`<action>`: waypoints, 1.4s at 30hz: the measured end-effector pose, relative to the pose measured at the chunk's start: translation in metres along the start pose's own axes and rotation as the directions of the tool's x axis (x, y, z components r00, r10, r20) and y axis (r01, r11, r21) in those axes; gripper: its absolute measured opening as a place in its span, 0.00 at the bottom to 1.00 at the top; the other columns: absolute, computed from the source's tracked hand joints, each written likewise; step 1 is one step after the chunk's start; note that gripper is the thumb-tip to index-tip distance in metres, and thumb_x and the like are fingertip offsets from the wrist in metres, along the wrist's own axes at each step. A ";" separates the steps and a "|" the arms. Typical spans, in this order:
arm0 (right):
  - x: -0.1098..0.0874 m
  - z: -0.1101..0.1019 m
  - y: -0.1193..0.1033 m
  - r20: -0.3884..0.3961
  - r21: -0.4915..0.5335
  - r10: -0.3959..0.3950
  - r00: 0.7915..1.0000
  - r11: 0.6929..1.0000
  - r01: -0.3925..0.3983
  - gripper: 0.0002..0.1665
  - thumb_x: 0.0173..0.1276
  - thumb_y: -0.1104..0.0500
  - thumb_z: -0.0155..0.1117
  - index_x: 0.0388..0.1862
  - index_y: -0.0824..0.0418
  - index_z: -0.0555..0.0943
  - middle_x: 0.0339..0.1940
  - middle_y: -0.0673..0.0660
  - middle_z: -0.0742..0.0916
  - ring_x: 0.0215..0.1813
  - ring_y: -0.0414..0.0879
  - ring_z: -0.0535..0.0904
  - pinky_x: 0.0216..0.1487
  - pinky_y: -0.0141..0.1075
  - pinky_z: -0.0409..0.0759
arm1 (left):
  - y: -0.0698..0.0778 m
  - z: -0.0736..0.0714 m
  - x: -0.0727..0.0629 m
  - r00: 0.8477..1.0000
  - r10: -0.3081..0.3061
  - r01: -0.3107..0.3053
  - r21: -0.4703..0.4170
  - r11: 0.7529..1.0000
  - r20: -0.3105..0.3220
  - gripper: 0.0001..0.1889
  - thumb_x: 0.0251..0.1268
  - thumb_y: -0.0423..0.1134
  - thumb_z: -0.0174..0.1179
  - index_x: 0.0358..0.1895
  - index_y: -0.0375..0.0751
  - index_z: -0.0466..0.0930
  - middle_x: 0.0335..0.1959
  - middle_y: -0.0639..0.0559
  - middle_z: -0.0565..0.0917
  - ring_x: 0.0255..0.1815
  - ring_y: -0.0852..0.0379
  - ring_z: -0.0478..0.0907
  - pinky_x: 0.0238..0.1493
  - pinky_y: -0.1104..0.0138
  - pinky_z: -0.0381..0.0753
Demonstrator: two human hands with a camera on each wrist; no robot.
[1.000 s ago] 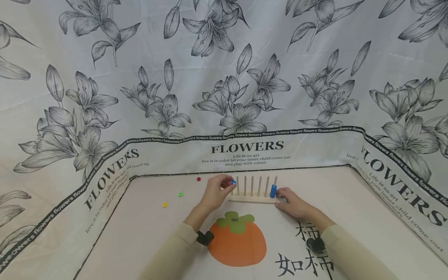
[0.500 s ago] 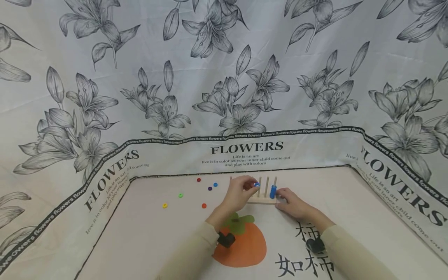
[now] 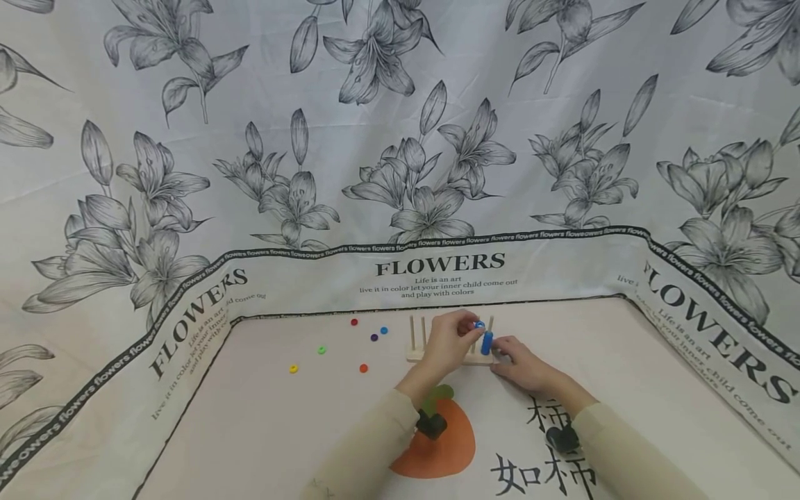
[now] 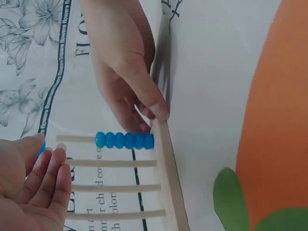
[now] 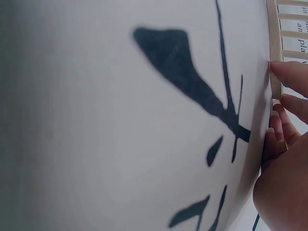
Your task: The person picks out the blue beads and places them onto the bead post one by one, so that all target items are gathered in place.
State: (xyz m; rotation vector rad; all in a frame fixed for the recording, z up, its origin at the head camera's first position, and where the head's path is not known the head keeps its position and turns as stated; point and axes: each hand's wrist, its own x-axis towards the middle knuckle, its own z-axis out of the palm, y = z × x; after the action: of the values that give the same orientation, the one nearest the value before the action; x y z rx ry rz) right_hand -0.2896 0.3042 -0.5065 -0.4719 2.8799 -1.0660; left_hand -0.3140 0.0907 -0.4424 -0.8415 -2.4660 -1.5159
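Observation:
A wooden peg rack (image 4: 169,175) stands on the printed cloth, its pegs upright in a row. Several blue beads (image 4: 125,140) are stacked on the peg at the right end, with bare peg showing above them. My left hand (image 3: 445,342) pinches one more blue bead (image 3: 478,324) between thumb and fingers, close to that peg's upper end. In the left wrist view the fingers mostly cover this bead. Thumb and forefinger of my right hand (image 3: 523,364) grip the right end of the rack's base, as the right wrist view also shows.
Loose beads lie to the left of the rack: red (image 3: 354,322), blue (image 3: 384,330), purple (image 3: 373,337), green (image 3: 321,351), yellow (image 3: 294,369) and orange (image 3: 364,368). A flowered curtain (image 3: 437,278) rises behind the rack.
My left hand has carried the pinched blue bead rightward along the rack, from the left end to the right end, uncovering the left pegs and some loose beads. My right hand has stayed in place.

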 end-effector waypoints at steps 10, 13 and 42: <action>-0.003 -0.005 -0.006 0.005 -0.037 0.002 1.000 0.999 -0.002 0.32 0.76 0.51 0.59 0.71 0.69 0.70 0.68 0.72 0.71 0.67 0.70 0.69 0.64 0.66 0.70 | 0.009 0.021 0.014 0.995 -0.036 0.039 0.034 0.999 -0.092 0.08 0.68 0.40 0.69 0.46 0.44 0.88 0.25 0.63 0.79 0.27 0.69 0.72 0.29 0.76 0.73; -0.003 -0.005 -0.009 0.007 -0.020 0.014 1.000 1.000 -0.014 0.32 0.75 0.52 0.60 0.71 0.69 0.70 0.68 0.71 0.72 0.68 0.69 0.69 0.65 0.66 0.70 | 0.010 0.026 0.016 0.991 -0.074 0.073 -0.014 0.997 -0.108 0.08 0.68 0.39 0.69 0.47 0.43 0.88 0.24 0.62 0.78 0.25 0.68 0.72 0.26 0.76 0.72; 0.001 -0.003 -0.011 0.007 -0.025 0.015 1.000 1.000 -0.015 0.32 0.73 0.56 0.62 0.70 0.72 0.71 0.67 0.72 0.72 0.67 0.70 0.70 0.65 0.65 0.70 | 0.007 0.040 0.021 0.982 -0.137 0.157 0.156 0.975 -0.132 0.11 0.69 0.41 0.68 0.51 0.45 0.88 0.19 0.62 0.74 0.19 0.67 0.67 0.23 0.75 0.66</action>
State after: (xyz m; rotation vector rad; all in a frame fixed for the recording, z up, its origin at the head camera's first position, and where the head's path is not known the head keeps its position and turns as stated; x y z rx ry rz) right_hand -0.2877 0.2982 -0.4969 -0.4538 2.8893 -1.0253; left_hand -0.3207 0.1350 -0.4483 -0.5335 -2.5696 -1.3356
